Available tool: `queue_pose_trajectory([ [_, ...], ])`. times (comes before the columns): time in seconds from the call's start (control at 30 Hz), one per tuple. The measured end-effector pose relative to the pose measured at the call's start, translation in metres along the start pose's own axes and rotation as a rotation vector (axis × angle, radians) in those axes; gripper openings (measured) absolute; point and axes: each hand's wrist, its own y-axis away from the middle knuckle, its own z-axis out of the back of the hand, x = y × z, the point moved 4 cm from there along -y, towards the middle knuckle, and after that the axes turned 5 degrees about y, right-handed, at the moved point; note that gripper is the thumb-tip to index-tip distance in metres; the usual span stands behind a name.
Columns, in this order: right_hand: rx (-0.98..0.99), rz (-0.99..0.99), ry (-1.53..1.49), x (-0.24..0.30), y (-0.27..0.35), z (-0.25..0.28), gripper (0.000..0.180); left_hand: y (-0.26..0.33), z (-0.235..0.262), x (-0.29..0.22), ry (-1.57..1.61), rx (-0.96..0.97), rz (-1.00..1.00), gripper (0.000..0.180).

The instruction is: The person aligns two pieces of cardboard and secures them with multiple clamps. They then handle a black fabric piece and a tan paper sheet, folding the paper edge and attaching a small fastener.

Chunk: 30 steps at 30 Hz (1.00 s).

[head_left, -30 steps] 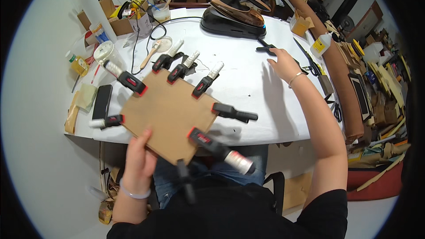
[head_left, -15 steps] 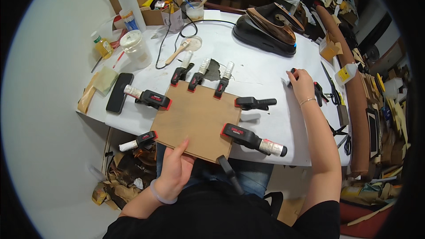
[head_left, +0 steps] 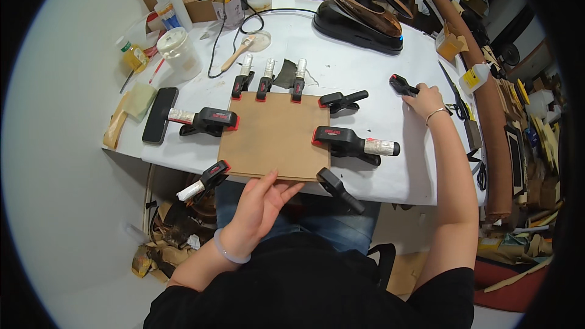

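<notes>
A flat brown board (head_left: 274, 137), stacked in layers, lies at the table's front edge. Black spring clamps with red jaw pads grip its rim: several around it, such as the far-left clamp (head_left: 241, 79), the left clamp (head_left: 210, 120), the right clamp (head_left: 347, 140) and the front-right corner clamp (head_left: 339, 190). My left hand (head_left: 262, 204) holds the near edge, thumb on top, fingers beneath. Right of the board, my right hand (head_left: 425, 102) has its fingers closed at the handle end of a loose spring clamp (head_left: 402, 84), whose jaws point away to the left.
A black-and-copper iron (head_left: 365, 15) stands on its base at the back. A phone (head_left: 160, 116), white tub (head_left: 178, 55) and wooden brush (head_left: 237, 53) are on the left. A yellow-labelled bottle (head_left: 474, 78) stands by a long brown roll (head_left: 487, 128) at the right edge.
My right hand has shifted back along the loose clamp toward its handles, leaving its jaws uncovered. The board now sits squarer, its near edge less slanted, and my left hand has moved right along it.
</notes>
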Motion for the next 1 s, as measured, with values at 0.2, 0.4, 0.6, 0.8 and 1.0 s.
queue_pose_trajectory([
  [0.2, 0.153, 0.137, 0.098, 0.005, 0.002, 0.007, 0.053, 0.006, 0.012, -0.009, -0.084, 0.098, 0.019, 0.04],
  [0.4, 0.248, 0.034, -0.184, -0.002, 0.02, 0.018, 0.05, 0.027, 0.016, -0.019, -0.444, 0.206, 0.23, 0.049],
  [0.6, 0.12, 0.026, -1.232, -0.005, 0.138, 0.063, 0.037, 0.107, -0.003, -0.154, -0.705, 0.62, -0.144, 0.034],
  [0.8, 0.31, 0.234, -1.659, 0.046, 0.291, 0.08, 0.042, 0.023, 0.037, -0.206, -1.037, -0.104, 0.044, 0.039],
  [1.0, 0.891, 0.152, -1.985, 0.096, 0.356, 0.037, 0.02, -0.04, 0.052, -0.163, -0.679, -0.007, 0.466, 0.044],
])
